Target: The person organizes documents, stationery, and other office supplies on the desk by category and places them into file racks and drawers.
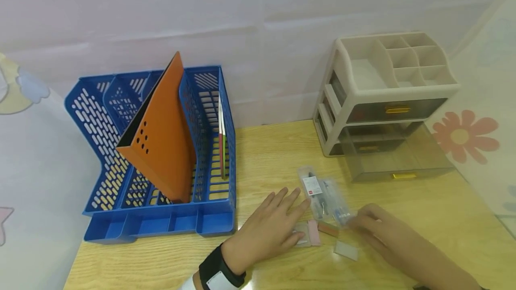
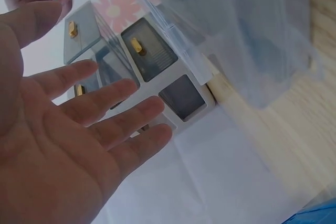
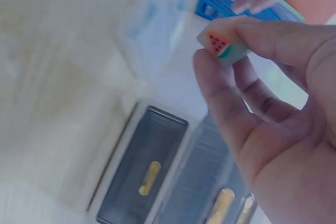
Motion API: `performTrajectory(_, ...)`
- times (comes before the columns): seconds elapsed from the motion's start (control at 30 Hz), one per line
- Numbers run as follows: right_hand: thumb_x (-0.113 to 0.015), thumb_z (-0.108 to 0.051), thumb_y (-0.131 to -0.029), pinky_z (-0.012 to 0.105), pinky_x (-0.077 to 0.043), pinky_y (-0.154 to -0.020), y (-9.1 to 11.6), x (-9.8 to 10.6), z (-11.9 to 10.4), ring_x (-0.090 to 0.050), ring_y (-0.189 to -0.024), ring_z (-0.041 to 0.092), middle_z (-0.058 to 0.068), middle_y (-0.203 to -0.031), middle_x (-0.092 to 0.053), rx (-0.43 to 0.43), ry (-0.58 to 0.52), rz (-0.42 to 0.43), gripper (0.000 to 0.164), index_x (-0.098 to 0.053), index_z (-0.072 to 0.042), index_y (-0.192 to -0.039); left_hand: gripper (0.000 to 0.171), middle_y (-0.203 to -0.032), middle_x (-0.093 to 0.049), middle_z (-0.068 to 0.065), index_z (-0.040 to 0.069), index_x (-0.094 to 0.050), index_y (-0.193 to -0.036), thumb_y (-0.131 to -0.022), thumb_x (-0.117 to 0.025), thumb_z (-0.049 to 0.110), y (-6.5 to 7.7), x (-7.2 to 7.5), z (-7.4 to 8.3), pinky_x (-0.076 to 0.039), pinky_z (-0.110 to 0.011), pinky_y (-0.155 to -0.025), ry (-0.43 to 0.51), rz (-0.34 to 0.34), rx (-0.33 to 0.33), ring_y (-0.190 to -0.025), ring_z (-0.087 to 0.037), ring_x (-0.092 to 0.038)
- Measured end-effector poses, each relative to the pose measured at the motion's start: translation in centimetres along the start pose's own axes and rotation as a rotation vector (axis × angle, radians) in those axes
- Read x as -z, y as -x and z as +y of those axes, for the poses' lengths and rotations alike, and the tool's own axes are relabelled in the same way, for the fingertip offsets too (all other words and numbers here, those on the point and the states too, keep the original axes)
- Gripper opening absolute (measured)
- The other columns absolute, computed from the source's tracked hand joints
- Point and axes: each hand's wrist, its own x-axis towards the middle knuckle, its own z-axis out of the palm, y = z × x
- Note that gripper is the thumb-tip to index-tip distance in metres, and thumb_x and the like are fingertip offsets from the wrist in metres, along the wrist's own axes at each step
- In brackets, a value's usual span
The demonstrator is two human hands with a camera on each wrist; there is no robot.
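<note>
My left hand [image 1: 272, 227] is low over the table, palm down with fingers spread, beside a clear packet with a white label [image 1: 312, 185]. The left wrist view shows its bare palm [image 2: 63, 145] with nothing in it. Thumb and fingertips of my right hand [image 3: 283, 87] pinch a small pale eraser-like block with a watermelon picture [image 3: 223, 43]. In the head view the right hand [image 1: 387, 236] is at the end of a second clear packet [image 1: 335, 202]. Between the hands lie a pink strip [image 1: 314, 232], an orange-and-green block [image 1: 328, 228] and a whitish block [image 1: 346, 250].
A blue slotted file rack [image 1: 161, 225] stands on the left, holding an orange folder [image 1: 165, 138] and thin books [image 1: 222, 142]. At the back right is a white desk organizer [image 1: 403, 93], its clear lower drawer [image 1: 375, 176] pulled out toward the right hand.
</note>
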Motion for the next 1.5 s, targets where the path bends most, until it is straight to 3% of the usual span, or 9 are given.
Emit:
performTrajectory(0.2, -0.040, -0.049, -0.109, 0.004, -0.049, -0.086, -1.2, 2.8, -0.3, -0.061, -0.096, -0.005, -0.013, -0.110, -0.062, 0.035, -0.038, 0.092, 0.042, -0.072, -0.021, -0.109, 0.071, -0.161, -0.044, -0.012, 0.019, -0.040, -0.159, -0.099, -0.062, 0.051, 0.0, 0.0, 0.2, -0.047, -0.049, -0.114, -0.058, 0.038, -0.047, -0.142, -0.034, -0.050)
performTrajectory(0.37, -0.047, -0.051, -0.106, 0.004, -0.049, -0.084, -2.2, 5.3, -0.4, -0.058, -0.101, -0.009, -0.014, -0.110, -0.065, -0.025, -0.054, 0.132, 0.040, -0.074, -0.021, -0.109, 0.073, -0.160, -0.046, -0.013, 0.018, -0.042, -0.157, -0.097, -0.065, 0.052, 0.2, 0.0, 0.1, -0.048, -0.048, -0.113, -0.073, 0.079, -0.080, -0.141, -0.035, -0.052)
performTrajectory(0.43, -0.067, -0.036, -0.101, 0.004, -0.049, -0.083, -2.5, 6.3, -0.4, -0.058, -0.100, -0.011, -0.016, -0.110, -0.067, -0.086, -0.050, 0.131, 0.018, -0.074, -0.023, -0.111, 0.073, -0.160, -0.045, -0.013, 0.019, -0.041, -0.158, -0.097, -0.064, 0.053, 0.2, -0.1, 0.0, -0.048, -0.048, -0.113, -0.074, 0.078, -0.086, -0.142, -0.036, -0.050)
performTrajectory(0.47, -0.075, -0.029, -0.095, 0.003, -0.049, -0.082, -2.6, 6.7, -0.3, -0.058, -0.099, -0.013, -0.017, -0.109, -0.067, -0.118, -0.036, 0.136, 0.017, -0.074, -0.023, -0.111, 0.073, -0.161, -0.045, -0.013, 0.019, -0.041, -0.158, -0.098, -0.064, 0.054, 0.3, -0.1, -0.1, -0.047, -0.049, -0.114, -0.077, 0.076, -0.088, -0.143, -0.036, -0.049)
performTrajectory(0.6, -0.088, 0.009, -0.065, 0.002, -0.050, -0.082, -3.2, 8.0, -0.1, -0.059, -0.099, -0.015, -0.017, -0.105, -0.068, -0.226, -0.051, 0.145, 0.059, -0.073, -0.021, -0.113, 0.071, -0.161, -0.044, -0.013, 0.020, -0.043, -0.157, -0.099, -0.060, 0.056, 0.6, -0.3, -0.3, -0.045, -0.050, -0.115, -0.100, 0.074, -0.093, -0.145, -0.038, -0.047)
performTrajectory(0.9, -0.079, 0.020, -0.074, 0.002, -0.049, -0.084, -5.4, 9.6, 2.1, -0.063, -0.096, -0.014, -0.020, -0.109, -0.067, -0.306, -0.159, 0.215, 0.050, -0.073, -0.008, -0.115, 0.074, -0.165, -0.037, -0.015, 0.020, -0.038, -0.160, -0.100, -0.054, 0.061, 1.5, 0.0, -1.2, -0.040, -0.053, -0.119, -0.087, 0.086, -0.105, -0.151, -0.039, -0.037)
performTrajectory(1.13, -0.077, 0.000, -0.089, 0.006, -0.051, -0.068, -7.5, 10.1, 5.4, -0.066, -0.084, -0.016, -0.030, -0.102, -0.071, -0.497, -0.212, 0.111, 0.032, -0.073, -0.011, -0.118, 0.078, -0.166, -0.035, -0.015, 0.021, -0.036, -0.161, -0.099, -0.054, 0.064, 2.1, 0.0, -1.5, -0.039, -0.055, -0.120, -0.057, 0.081, -0.117, -0.154, -0.041, -0.031)
performTrajectory(1.37, -0.076, -0.008, -0.093, 0.012, -0.049, -0.062, -9.1, 9.4, 7.5, -0.064, -0.081, -0.014, 0.006, -0.102, -0.079, -0.481, -0.119, -0.035, 0.026, -0.073, -0.011, -0.118, 0.077, -0.165, -0.037, -0.014, 0.021, -0.039, -0.159, -0.098, -0.054, 0.065, 3.0, 0.0, -1.6, -0.038, -0.054, -0.120, -0.072, 0.072, -0.101, -0.153, -0.041, -0.033)
performTrajectory(1.5, -0.074, -0.013, -0.095, 0.019, -0.048, -0.061, -10.0, 8.9, 8.6, -0.067, -0.077, -0.005, 0.007, -0.100, -0.080, -0.474, -0.033, -0.126, 0.023, -0.072, -0.011, -0.118, 0.077, -0.165, -0.037, -0.014, 0.021, -0.039, -0.159, -0.098, -0.052, 0.066, 3.5, 0.0, -1.8, -0.038, -0.053, -0.120, -0.096, 0.069, -0.091, -0.153, -0.040, -0.034)
